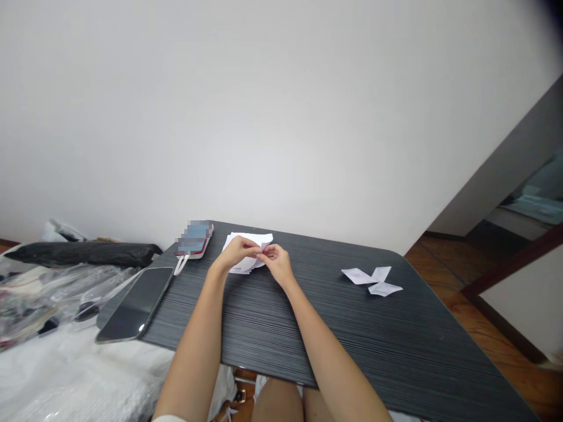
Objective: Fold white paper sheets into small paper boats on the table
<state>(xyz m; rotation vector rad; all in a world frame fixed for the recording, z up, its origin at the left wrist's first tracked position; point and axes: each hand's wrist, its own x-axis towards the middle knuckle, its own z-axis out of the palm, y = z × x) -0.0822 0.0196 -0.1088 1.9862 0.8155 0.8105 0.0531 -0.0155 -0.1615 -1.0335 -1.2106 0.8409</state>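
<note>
My left hand point(237, 251) and my right hand point(276, 262) meet over a small stack of white paper sheets point(264, 239) near the far edge of the dark striped table point(352, 340). Both hands pinch a small piece of white paper between their fingertips, just above the stack. The piece itself is mostly hidden by the fingers. To the right, apart from the hands, lie folded white paper shapes point(372, 280).
A black phone point(137, 305) lies face up on the table's left corner. Behind it sits a red and white device point(193, 241) with a white cord. Left of the table are clear plastic wrap and a black bag point(83, 253). A wooden floor shows at the right.
</note>
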